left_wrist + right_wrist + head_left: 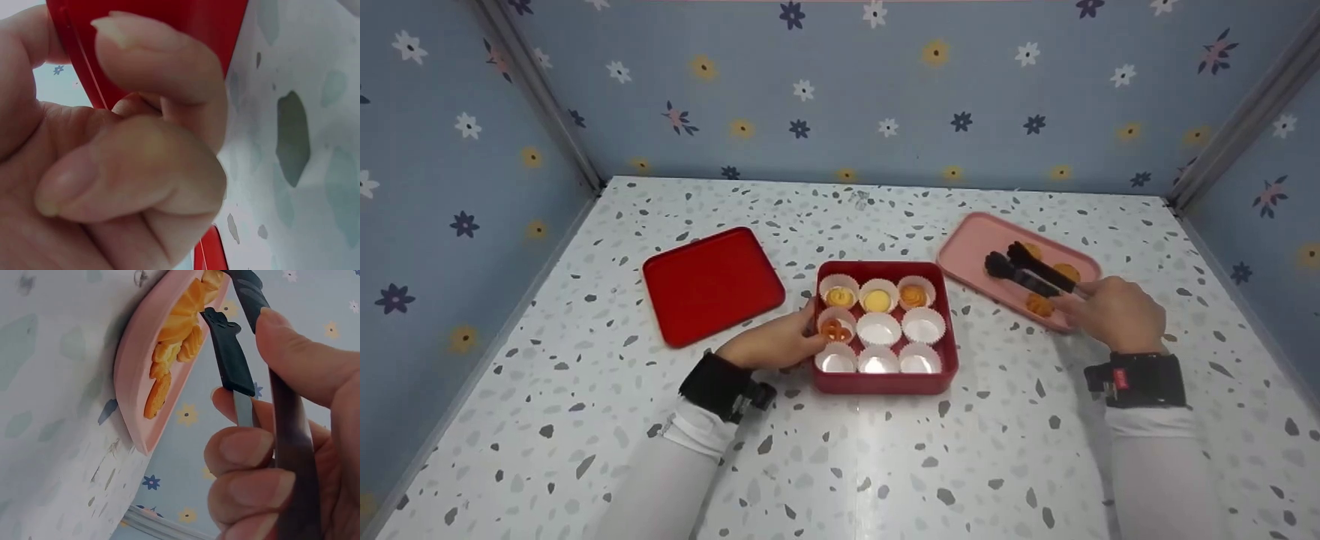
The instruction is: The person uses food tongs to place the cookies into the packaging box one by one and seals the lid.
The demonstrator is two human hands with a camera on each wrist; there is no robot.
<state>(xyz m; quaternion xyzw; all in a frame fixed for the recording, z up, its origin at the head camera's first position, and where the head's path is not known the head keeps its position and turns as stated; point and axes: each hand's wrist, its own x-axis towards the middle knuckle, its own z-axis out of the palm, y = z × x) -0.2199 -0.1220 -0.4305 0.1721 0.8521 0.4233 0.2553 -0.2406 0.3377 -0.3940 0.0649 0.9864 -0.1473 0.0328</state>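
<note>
My left hand [780, 341] grips the left side of a red square box [885, 384], thumb over the rim. White paper baking cups [878, 330] line the box in three rows. Cookies [877, 301] sit in the three back cups, and a pretzel-shaped cookie [834, 331] lies in the middle row's left cup, beside my thumb. My right hand [1121, 311] holds metal tongs with black tips [230, 360], their arms apart and nothing between them. The tips are over a pink tray [967, 247] bearing several golden cookies [1040, 305].
A red lid [712, 285] lies on the speckled table [840, 465] to the left of the box. The pink tray stands to the right, slanted. Blue flowered panels [840, 90] enclose the table at the back and both sides.
</note>
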